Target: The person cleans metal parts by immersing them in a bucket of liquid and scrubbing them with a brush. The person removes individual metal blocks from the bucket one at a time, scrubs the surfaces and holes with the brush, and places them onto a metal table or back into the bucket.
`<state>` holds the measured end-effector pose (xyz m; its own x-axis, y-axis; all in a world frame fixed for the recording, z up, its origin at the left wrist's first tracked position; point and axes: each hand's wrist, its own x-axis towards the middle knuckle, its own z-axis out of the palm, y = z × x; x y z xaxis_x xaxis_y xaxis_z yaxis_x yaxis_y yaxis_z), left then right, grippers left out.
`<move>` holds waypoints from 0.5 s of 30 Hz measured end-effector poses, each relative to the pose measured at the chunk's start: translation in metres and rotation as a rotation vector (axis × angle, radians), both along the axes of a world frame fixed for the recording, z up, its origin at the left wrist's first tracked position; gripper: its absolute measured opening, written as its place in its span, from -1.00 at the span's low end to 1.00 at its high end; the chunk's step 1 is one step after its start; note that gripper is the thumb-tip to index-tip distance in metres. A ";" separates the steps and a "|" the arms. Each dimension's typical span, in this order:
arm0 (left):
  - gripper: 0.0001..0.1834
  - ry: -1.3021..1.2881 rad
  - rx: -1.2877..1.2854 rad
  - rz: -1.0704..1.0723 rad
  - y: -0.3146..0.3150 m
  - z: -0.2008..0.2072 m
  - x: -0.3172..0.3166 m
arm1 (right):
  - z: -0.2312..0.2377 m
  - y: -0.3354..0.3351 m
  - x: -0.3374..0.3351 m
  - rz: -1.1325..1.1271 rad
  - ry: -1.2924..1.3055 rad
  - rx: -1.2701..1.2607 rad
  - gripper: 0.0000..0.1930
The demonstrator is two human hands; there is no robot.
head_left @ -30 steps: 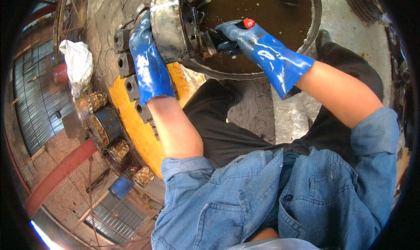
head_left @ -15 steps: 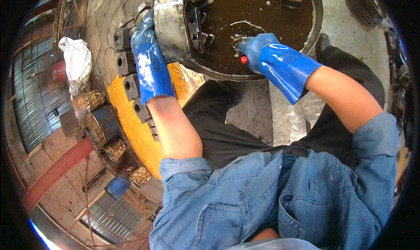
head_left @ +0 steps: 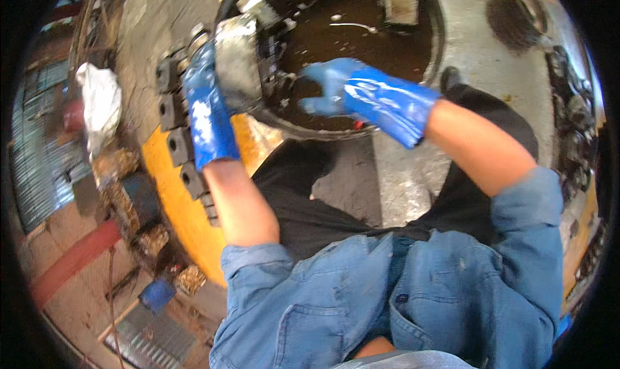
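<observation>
A round dark tub (head_left: 438, 43) holds murky brown liquid. At its left rim stands a heavy, oily metal part (head_left: 237, 62) with a pale, worn face. My left hand (head_left: 200, 65), in a blue rubber glove, is closed against this part's left side; its fingertips are mostly hidden. A small cylindrical metal end (head_left: 198, 37) shows just beyond that hand. Over the tub, my gloved right hand (head_left: 328, 87) is open, thumb and fingers apart, slightly blurred and pointing at the metal part. A small red thing (head_left: 359, 125) shows below the right glove at the near rim.
Dark metal blocks with holes (head_left: 180, 146) stand in a row on the left, by a yellow surface (head_left: 169, 194). Other metal pieces (head_left: 401, 4) sit in the tub's far side. A coiled roll (head_left: 513, 17) lies far right, a white sack (head_left: 102, 104) far left.
My right hand has let go of the red-handled thing, opened its fingers and moved left toward the metal part. The left hand stays at the part. The whole view has shifted.
</observation>
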<state>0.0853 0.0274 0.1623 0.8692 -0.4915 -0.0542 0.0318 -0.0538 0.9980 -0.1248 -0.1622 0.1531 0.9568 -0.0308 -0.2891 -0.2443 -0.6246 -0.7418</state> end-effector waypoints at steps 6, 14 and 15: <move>-0.50 0.018 0.058 0.037 0.035 -0.026 0.035 | 0.021 0.014 -0.009 -0.104 -0.294 0.854 -0.66; -0.50 0.050 0.055 0.004 0.021 -0.039 0.042 | 0.023 0.027 -0.033 -0.244 -0.101 1.154 -0.61; -0.50 0.045 0.061 0.011 0.026 -0.039 0.044 | 0.024 0.024 -0.031 -0.200 -0.074 1.246 -0.55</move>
